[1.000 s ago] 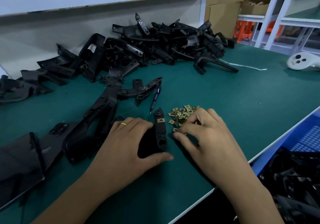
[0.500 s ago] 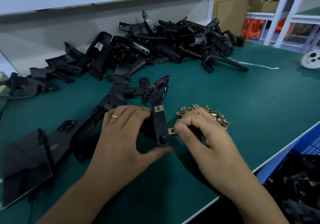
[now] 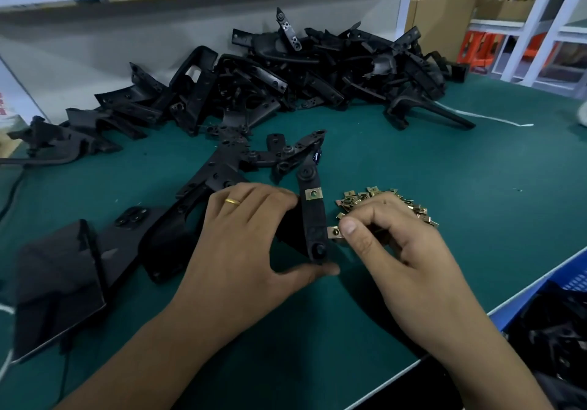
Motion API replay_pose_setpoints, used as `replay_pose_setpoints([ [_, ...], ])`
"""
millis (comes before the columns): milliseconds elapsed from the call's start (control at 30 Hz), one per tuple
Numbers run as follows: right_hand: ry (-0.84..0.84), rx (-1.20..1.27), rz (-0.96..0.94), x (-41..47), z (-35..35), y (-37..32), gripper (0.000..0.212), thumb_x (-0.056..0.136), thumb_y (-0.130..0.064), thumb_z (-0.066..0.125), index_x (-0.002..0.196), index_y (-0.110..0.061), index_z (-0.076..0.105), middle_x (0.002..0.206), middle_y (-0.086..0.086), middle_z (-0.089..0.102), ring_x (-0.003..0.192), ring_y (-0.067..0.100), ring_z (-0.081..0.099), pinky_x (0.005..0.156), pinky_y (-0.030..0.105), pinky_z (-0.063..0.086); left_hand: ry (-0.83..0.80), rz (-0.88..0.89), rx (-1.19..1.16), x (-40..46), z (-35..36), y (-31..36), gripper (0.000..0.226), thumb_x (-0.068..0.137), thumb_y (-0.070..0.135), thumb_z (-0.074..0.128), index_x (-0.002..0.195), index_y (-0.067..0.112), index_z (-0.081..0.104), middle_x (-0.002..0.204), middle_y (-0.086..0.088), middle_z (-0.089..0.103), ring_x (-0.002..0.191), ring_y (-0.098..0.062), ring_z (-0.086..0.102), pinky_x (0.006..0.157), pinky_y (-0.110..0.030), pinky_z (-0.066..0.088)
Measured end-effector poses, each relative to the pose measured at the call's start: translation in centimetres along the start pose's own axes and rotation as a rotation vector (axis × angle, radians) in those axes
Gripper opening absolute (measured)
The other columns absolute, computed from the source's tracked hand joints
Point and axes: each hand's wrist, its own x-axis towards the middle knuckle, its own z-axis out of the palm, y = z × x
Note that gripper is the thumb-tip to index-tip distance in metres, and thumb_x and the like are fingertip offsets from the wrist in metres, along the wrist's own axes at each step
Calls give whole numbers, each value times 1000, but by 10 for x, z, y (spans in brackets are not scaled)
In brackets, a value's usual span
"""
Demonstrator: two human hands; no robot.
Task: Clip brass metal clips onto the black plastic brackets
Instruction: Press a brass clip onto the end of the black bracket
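A: What is the left hand (image 3: 251, 238) doing?

B: It is curled over one black bracket (image 3: 313, 219), fingers across the top, thumb stretched out under the near end. The bracket's arm stands up off the green worktop (image 3: 413, 162), toward the near edge. One fitted clip (image 3: 313, 193) already sits on the upper part of that arm.

A: And the right hand (image 3: 400, 244)?

B: It is closed in a pinch. Thumb and forefinger hold a loose brass clip (image 3: 334, 232), which is touching or just beside the right side of the bracket arm, lower down than the fitted one. I cannot tell whether it has started onto the edge.

A: So, I'd judge, the second clip is about to be pushed on. What could spoil it?

B: The clip could go on tilted if its mouth isn't square to the edge. Then it may jam, or its hole may miss the bracket's hole. It is small and held only at its outer end, so a hard shove could flick it out of the fingers.

A: Could the bracket shift?

B: Yes. The push comes from the right, and the arm is held up off the surface. If the left grip is slack, the arm could swing away.

A: Where's the stock?

B: The clip pile (image 3: 381, 200) lies just behind the right hand. The heap of brackets (image 3: 301, 76) sits along the far edge. A careless wrist could scatter the pile.
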Motion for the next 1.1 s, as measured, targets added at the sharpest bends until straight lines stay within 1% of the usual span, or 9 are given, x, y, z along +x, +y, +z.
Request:
replay_pose_setpoints([
  [133,-2,-6,-8,0,1,-1,19,95,-34,60,80,-24,67,90,-3,60,92,20,59,78,16,43,-13,3,7,0,0,1,74,77,81,63,118,20,62,117,12,61,115,-14,53,105,-32,33],
  [400,-12,-46,-38,1,2,0,18,95,-30,62,79,-22,67,89,-1,59,91,20,58,78,18,42,-5,27,47,-1,3,0,73,77,81,63,118,22,58,118,11,60,116,-16,52,104,-33,31],
  [500,-13,-51,-54,1,1,-1,17,94,-31,61,79,-23,67,89,-3,59,92,20,58,77,17,42,-6,53,61,-2,5,1,72,78,81,62,116,20,58,118,9,60,116,-18,53,104,-32,28],
  [567,-22,-60,-52,2,2,0,16,95,-26,64,79,-24,67,89,-6,59,93,20,59,77,17,42,-4,57,74,-3,6,2,71,78,80,62,114,20,57,118,8,60,115,-18,53,103,-33,29],
  [667,-21,-82,-47,2,3,3,18,95,-20,65,78,-25,66,90,-7,58,93,20,59,77,21,44,6,46,103,-3,6,4,71,77,82,60,111,20,57,114,8,60,113,-18,52,101,-36,31],
  [800,-22,-64,-62,2,4,2,20,96,-20,63,76,-22,62,88,-5,56,90,22,57,77,30,45,18,8,120,-2,6,8,71,77,84,56,107,20,55,107,7,58,108,-20,51,99,-38,32],
  [900,-60,-51,-60,2,2,2,21,96,-19,63,75,-19,62,87,-4,56,89,23,57,77,33,45,13,8,106,-1,8,11,71,75,85,56,105,20,55,104,7,57,106,-20,51,98,-38,32],
  [1000,-105,11,-40,2,-1,2,22,96,-16,66,75,-19,65,84,-2,58,86,22,57,77,35,45,16,31,88,-2,8,10,72,75,84,59,106,19,56,106,7,57,107,-20,52,99,-37,33],
  [1100,-134,95,3,3,0,4,21,97,-20,66,76,-16,67,79,5,61,79,25,57,74,40,45,29,33,64,-3,7,10,73,78,85,58,107,18,57,107,7,57,108,-19,52,99,-38,35],
])
